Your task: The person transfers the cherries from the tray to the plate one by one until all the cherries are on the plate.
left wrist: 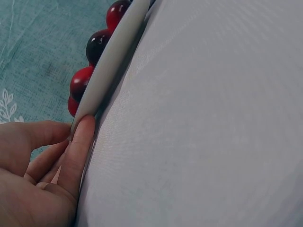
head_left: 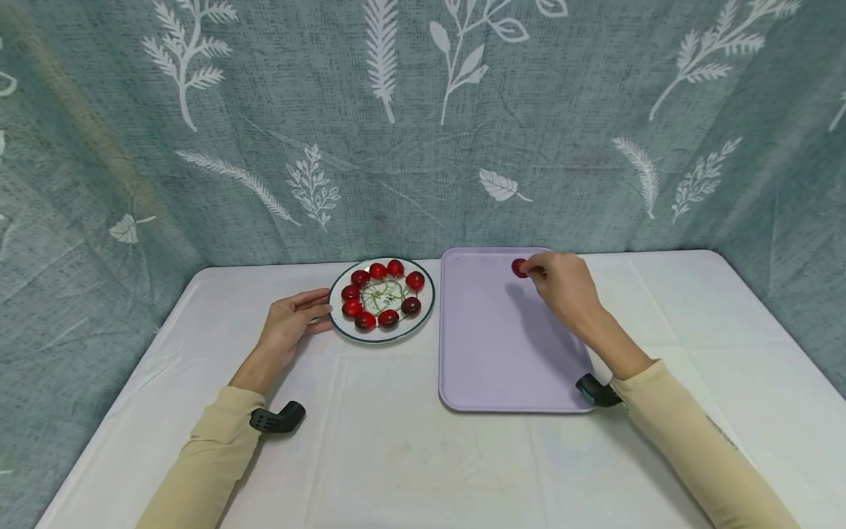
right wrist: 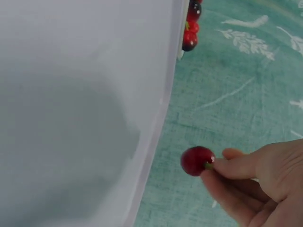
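My right hand (head_left: 565, 288) pinches a single dark red cherry (head_left: 518, 268) by its short green stem, between thumb and forefinger. It hangs above the far part of a lilac tray (head_left: 485, 353). The right wrist view shows this cherry (right wrist: 196, 161) apart from the tray surface. On the left, a white plate (head_left: 377, 336) with a dark rim bears a ring of red and dark cherries (head_left: 388, 318), their green stems pointing inward. My left hand (head_left: 286, 327) grips the plate's left edge, with thumb and fingers on either side of the rim (left wrist: 111, 66).
A white cloth (head_left: 377, 455) covers the table. Behind it hangs a grey-green curtain (head_left: 410, 184) with white leaf patterns, which also closes off both sides. The plate and the tray stand side by side, a narrow gap between them.
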A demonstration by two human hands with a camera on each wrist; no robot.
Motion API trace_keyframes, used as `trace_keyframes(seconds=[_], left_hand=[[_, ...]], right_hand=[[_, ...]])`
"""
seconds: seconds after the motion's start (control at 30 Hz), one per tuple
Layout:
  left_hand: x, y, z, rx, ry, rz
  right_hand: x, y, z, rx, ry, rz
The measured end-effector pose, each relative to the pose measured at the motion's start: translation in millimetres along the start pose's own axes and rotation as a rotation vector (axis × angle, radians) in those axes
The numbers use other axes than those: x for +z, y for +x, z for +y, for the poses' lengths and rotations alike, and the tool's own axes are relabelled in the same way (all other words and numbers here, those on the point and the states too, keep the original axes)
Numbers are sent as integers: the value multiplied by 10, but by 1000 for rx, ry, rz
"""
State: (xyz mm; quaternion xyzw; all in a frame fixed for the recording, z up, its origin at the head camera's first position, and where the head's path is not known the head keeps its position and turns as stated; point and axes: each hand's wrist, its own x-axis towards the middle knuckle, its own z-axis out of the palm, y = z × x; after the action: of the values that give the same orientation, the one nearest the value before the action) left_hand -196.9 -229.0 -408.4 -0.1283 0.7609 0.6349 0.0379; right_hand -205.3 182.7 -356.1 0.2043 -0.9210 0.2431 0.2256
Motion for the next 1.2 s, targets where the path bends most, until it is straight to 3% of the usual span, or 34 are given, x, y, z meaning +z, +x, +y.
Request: trace_keyframes(seconds=[0.2, 0.6, 0.87, 1.0, 1.2], left_hand=[[12, 10, 16, -13, 11, 14], [-1, 14, 21, -15, -2, 10], [1, -6, 10, 1, 8, 11], [7, -17, 7, 3, 3, 8], [16, -53, -13, 5, -7, 3]], right_hand=[[-19, 47, 1, -23, 126, 28], [33, 132, -55, 62, 432, 1], [19, 194, -48, 121, 467, -4], [26, 232, -49, 166, 573, -39], [107, 295, -57, 243, 783, -153]])
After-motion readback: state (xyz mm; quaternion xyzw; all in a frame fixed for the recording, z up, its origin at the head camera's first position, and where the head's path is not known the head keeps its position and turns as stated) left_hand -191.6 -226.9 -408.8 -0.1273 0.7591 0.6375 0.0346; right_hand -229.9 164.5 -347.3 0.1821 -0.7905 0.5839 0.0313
